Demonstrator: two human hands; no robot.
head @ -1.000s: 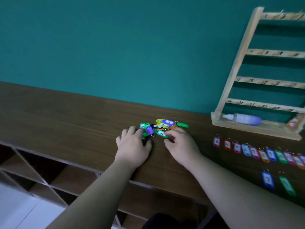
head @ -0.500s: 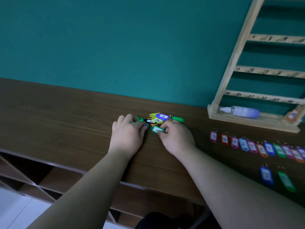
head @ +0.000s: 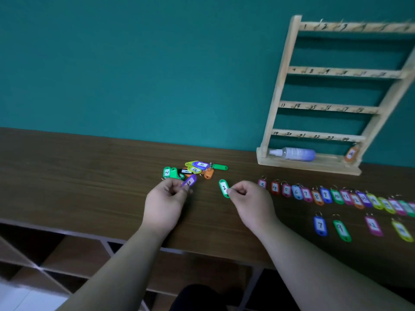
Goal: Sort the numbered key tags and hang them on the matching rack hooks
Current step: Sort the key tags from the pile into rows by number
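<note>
A small heap of coloured key tags (head: 195,169) lies on the brown tabletop (head: 78,176). My left hand (head: 165,203) pinches a purple tag (head: 189,181) just in front of the heap. My right hand (head: 249,202) pinches the lower end of a green tag marked 2 (head: 224,187), to the right of the heap. A row of numbered tags (head: 325,195) starting at 3 runs to the right. A wooden rack (head: 332,104) with numbered hooks leans on the teal wall. One orange tag (head: 350,154) hangs at its lowest right hook.
A spray bottle (head: 292,153) lies on the rack's base ledge. A second, shorter row of tags (head: 341,228) lies nearer the table's front edge at right. Open shelf compartments (head: 56,261) sit below the tabletop.
Both hands have drawn back from the heap, each pulling out a tag: the left the purple one, the right the green 2, which moved right. The view shifted up, showing more of the rack.
</note>
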